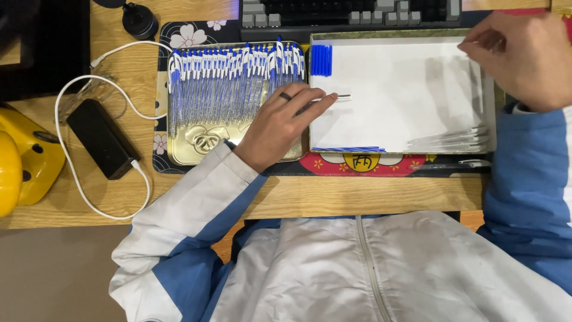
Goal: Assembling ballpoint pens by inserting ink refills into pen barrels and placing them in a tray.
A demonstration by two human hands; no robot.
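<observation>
The left hand (280,125), a dark ring on one finger, is laid palm down across the right end of a shallow gold-coloured metal tray (196,149), its fingers stretched towards 3 o'clock and closed lightly on a thin silvery pen part (341,96) whose tip is seen over the left edge of a shallow white rectangular tray (399,89). The metal tray is filled along its 12 o'clock side with a row of clear-barrelled pens with blue caps (232,68). In the white tray, a small stack of blue pen parts (321,60) is noted at 10 o'clock, thin blue refills (348,149) along the 6 o'clock edge, and clear pen barrels (453,140) at 5 o'clock. The right hand (521,56) is placed at the white tray's 2 o'clock corner, fingers curled together at the rim; whether anything is pinched cannot be told. A black power bank (102,138) with a white cable (77,179) is recorded at 9 o'clock on the wooden desk (357,197).
</observation>
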